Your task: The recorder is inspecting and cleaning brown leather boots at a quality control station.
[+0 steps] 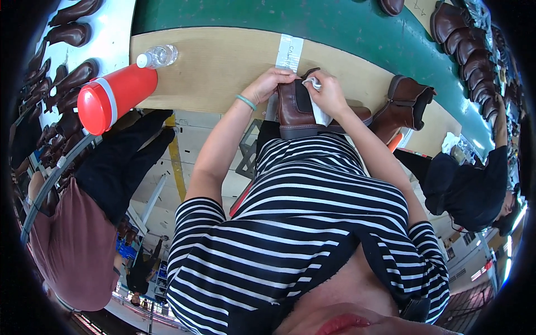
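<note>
A brown leather ankle boot [289,106] with a dark elastic side panel rests in front of me at the near edge of the wooden table. My left hand [268,85] grips the boot's upper rim at its left side, fingers closed. In my right hand [328,96] is a white cloth [320,114], pinched against the opening and side panel of the boot, with part of it hanging down over the side. To the right stands a second brown boot [403,106], apart from both hands.
On the table's left lie a clear plastic bottle [162,56] and a red flask [124,96]. A labelled strip [290,51] is stuck on the wood. Beyond runs a green surface [234,15]. Rows of brown shoes [468,47] line both sides. Other people [84,234] are nearby.
</note>
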Tool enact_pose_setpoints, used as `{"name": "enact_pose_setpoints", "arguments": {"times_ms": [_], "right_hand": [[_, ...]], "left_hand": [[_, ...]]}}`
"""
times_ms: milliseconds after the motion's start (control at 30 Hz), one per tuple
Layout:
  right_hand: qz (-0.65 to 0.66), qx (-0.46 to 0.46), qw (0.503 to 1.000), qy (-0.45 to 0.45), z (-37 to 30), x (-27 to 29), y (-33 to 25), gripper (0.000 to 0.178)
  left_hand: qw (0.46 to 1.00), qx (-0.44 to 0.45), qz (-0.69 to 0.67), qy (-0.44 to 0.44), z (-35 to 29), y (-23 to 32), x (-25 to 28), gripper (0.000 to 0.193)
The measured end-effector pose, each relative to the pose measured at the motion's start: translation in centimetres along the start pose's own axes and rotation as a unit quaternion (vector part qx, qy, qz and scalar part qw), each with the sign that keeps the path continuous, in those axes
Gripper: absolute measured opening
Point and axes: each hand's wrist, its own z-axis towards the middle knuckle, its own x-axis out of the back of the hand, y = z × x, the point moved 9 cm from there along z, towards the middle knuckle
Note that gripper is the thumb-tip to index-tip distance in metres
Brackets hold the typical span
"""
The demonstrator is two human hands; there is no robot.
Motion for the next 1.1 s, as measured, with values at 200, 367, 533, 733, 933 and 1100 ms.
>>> {"name": "enact_pose_setpoints", "arguments": {"times_ms": [200,367,533,733,933,1100], "right_hand": [[-0.051,0.017,0.998,0.022,0.2,0.7,-0.8,0.014],[0.080,-0.148,0.986,-0.024,-4.2,9.4,-0.1,0.021],[0.330,-0.089,0.924,0.172,-15.7,27.4,-0.2,0.010],[0.117,-0.334,0.882,0.310,-27.2,29.0,21.4,0.020],[-0.047,-0.410,0.854,0.317,-27.1,20.5,26.7,0.021],[-0.137,-0.310,0.863,0.375,-23.4,21.4,25.4,0.021]], "left_hand": [[1.000,0.023,0.005,-0.019,0.3,0.2,-0.6,0.027],[1.000,0.019,0.001,0.001,-0.3,0.2,0.8,0.028],[0.999,0.023,0.038,0.017,0.0,1.4,-0.3,0.030],[0.998,0.056,0.036,-0.004,-0.5,1.6,0.6,0.030],[0.996,0.051,0.067,-0.015,-0.9,3.9,-3.1,0.031],[0.995,0.048,0.083,-0.003,-0.6,3.9,-1.9,0.032]]}}
